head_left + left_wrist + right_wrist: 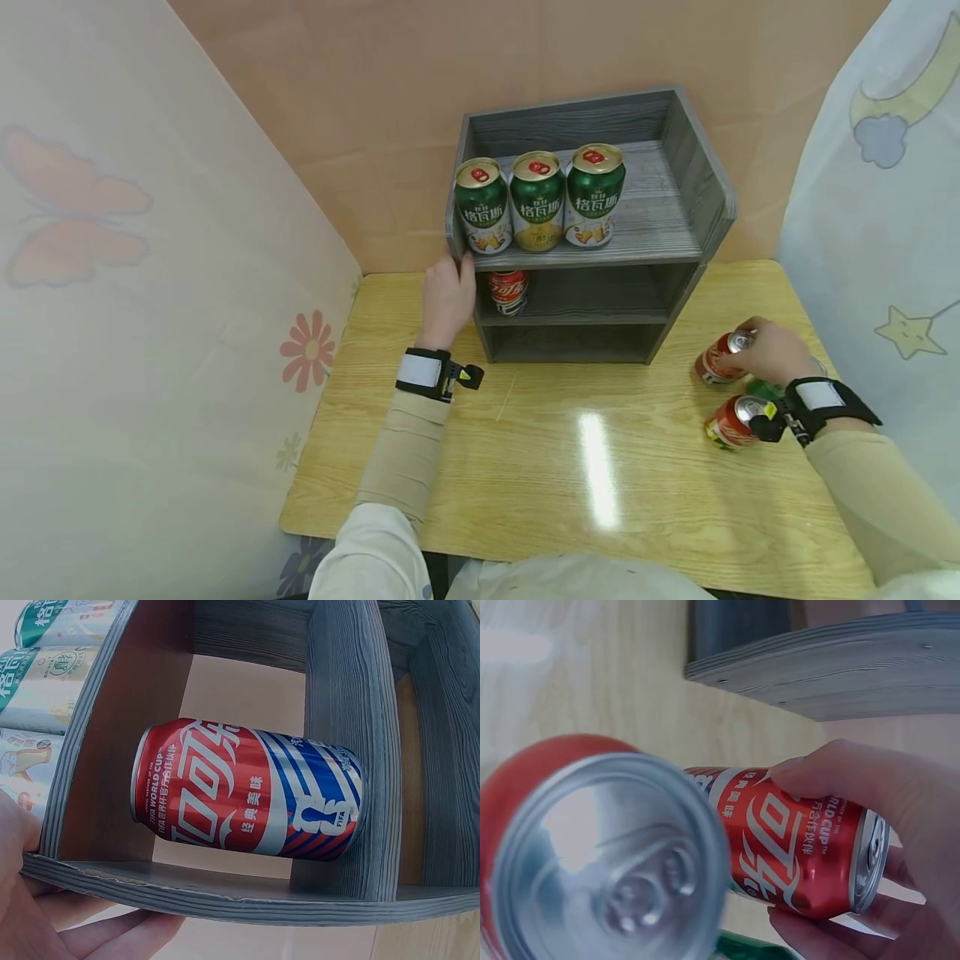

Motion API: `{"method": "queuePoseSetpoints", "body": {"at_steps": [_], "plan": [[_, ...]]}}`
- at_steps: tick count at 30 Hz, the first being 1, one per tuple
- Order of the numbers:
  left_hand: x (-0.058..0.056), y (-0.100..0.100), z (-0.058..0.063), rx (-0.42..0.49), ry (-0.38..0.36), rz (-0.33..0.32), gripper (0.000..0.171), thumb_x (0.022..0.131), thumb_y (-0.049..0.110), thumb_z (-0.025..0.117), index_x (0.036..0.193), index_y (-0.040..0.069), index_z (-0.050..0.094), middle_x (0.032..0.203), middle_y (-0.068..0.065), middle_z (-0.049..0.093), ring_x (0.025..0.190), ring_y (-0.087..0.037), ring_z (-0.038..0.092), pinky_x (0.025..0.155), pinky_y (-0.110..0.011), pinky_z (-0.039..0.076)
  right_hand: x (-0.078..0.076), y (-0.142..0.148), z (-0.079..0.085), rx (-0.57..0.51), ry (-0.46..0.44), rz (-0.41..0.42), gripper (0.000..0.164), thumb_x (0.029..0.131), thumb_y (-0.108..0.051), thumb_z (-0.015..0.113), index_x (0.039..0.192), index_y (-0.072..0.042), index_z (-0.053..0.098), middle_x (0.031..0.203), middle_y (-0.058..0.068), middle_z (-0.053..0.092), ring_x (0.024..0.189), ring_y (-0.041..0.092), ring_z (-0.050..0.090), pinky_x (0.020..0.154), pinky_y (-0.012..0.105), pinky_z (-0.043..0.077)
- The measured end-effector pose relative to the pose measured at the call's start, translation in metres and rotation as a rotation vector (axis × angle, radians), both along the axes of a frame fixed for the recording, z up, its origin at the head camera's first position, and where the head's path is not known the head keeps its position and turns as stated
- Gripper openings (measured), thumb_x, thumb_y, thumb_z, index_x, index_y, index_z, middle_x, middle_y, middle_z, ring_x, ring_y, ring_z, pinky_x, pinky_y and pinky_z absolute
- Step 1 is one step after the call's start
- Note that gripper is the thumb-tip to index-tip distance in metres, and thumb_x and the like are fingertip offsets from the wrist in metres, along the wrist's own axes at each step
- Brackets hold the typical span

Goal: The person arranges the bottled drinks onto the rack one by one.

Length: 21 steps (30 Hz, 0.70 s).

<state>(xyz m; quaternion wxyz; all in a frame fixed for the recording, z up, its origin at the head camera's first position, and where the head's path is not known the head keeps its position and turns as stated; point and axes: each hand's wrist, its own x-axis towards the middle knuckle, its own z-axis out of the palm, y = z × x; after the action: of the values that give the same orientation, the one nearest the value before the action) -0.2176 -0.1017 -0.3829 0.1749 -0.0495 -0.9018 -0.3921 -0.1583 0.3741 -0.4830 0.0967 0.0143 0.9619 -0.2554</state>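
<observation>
Can of red printed metal with a silver top is located at the right of the table, clamped between thumb and fingers of the right hand; whether its base meets the table cannot be told. Its long axis is close to vertical. From the right hand, the grey wood-grained three-tier shelf lies to the left and somewhat beyond. The left hand, well apart from that can, grips the shelf's left side, nearest the upright red-and-blue metal can on the middle tier (three green-and-white metal cans occupy the top). A second red metal can stands nearer the person.
</observation>
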Motion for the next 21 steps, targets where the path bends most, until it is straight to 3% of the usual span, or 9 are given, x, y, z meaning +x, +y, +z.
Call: {"method": "queuePoseSetpoints", "body": {"at_steps": [11,17,18,21], "plan": [[0.001,-0.001,0.002,-0.016,-0.018,-0.001,0.041,0.109,0.029,0.043,0.074,0.008,0.047,0.064,-0.007,0.043,0.055,-0.026,0.047,0.05,-0.037,0.035,0.011,0.007,0.034,-0.131,0.108,-0.053,0.071,0.088,-0.029,0.08,0.131,0.015,0.046,0.116,0.041,0.054,0.095,0.051,0.058,0.061,0.039,0.049],[0.0,-0.001,0.002,-0.012,-0.012,-0.007,0.042,0.109,0.029,0.043,0.073,0.008,0.047,0.064,-0.006,0.043,0.055,-0.025,0.046,0.05,-0.037,0.034,0.024,0.001,0.066,-0.183,0.141,-0.173,0.082,0.091,-0.041,0.076,0.141,0.012,0.04,0.128,0.039,0.047,0.104,0.051,0.052,0.059,0.031,0.045],[0.0,-0.001,0.002,-0.01,-0.009,-0.008,0.042,0.109,0.029,0.043,0.073,0.008,0.047,0.064,-0.006,0.043,0.055,-0.026,0.046,0.05,-0.037,0.034,0.027,-0.002,0.072,-0.204,0.149,-0.199,0.083,0.092,-0.04,0.075,0.144,0.012,0.037,0.13,0.039,0.045,0.105,0.05,0.051,0.059,0.029,0.044],[0.0,-0.001,0.001,-0.009,-0.004,-0.008,0.042,0.109,0.029,0.043,0.073,0.008,0.047,0.063,-0.006,0.043,0.054,-0.025,0.046,0.05,-0.037,0.034,0.037,-0.01,0.086,-0.255,0.2,-0.28,0.08,0.092,-0.037,0.076,0.146,0.008,0.037,0.132,0.03,0.046,0.098,0.03,0.054,0.056,0.021,0.043]]}}
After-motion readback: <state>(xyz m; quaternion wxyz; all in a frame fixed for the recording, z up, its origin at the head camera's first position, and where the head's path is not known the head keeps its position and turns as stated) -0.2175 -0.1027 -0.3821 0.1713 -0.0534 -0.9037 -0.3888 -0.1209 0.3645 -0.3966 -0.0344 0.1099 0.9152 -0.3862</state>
